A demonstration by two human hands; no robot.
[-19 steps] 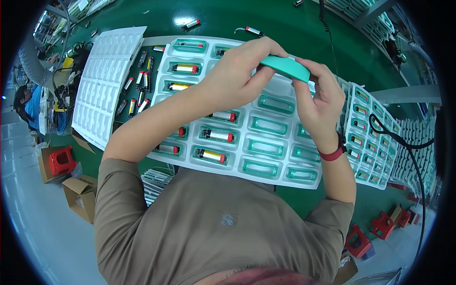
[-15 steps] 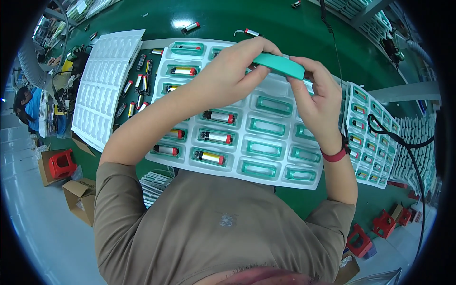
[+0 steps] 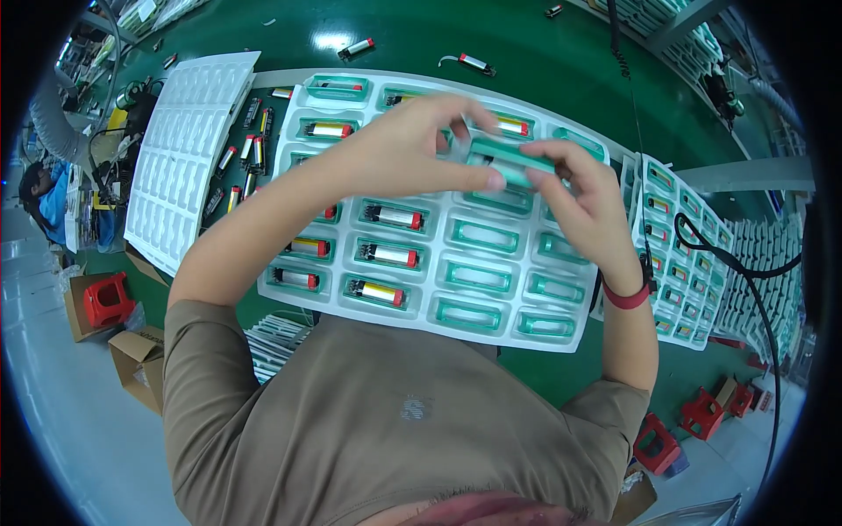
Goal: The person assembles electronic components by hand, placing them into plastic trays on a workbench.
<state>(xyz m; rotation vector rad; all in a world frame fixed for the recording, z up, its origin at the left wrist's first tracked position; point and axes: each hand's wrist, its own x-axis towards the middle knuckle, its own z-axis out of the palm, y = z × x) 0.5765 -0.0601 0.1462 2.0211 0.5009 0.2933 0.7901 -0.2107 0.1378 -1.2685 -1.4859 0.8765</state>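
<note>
A hollow teal plastic casing (image 3: 537, 158) is tilted above the tray, its open side facing me; motion blurs its inside. My right hand (image 3: 586, 195) grips its right end between thumb and fingers. My left hand (image 3: 408, 145) is at the casing's left end, fingers spread apart, thumb tip against or just in front of its near edge. Below lies a white moulded tray (image 3: 430, 273) with teal casings in its pockets. On the left, casings contain small battery cells with red ends, such as one cell (image 3: 388, 254); nearer the right, one casing (image 3: 480, 277) has no cell.
Loose battery cells (image 3: 248, 156) lie left of the tray, beside a stack of white trays (image 3: 180, 149). Another filled tray (image 3: 680, 254) is at the right, with a black cable (image 3: 745, 267) over that side. More cells (image 3: 476, 63) lie on the green surface beyond.
The casing has turned from smooth outside up to hollow side showing, and come slightly nearer. My left fingers have spread off it; my right hand keeps its grip.
</note>
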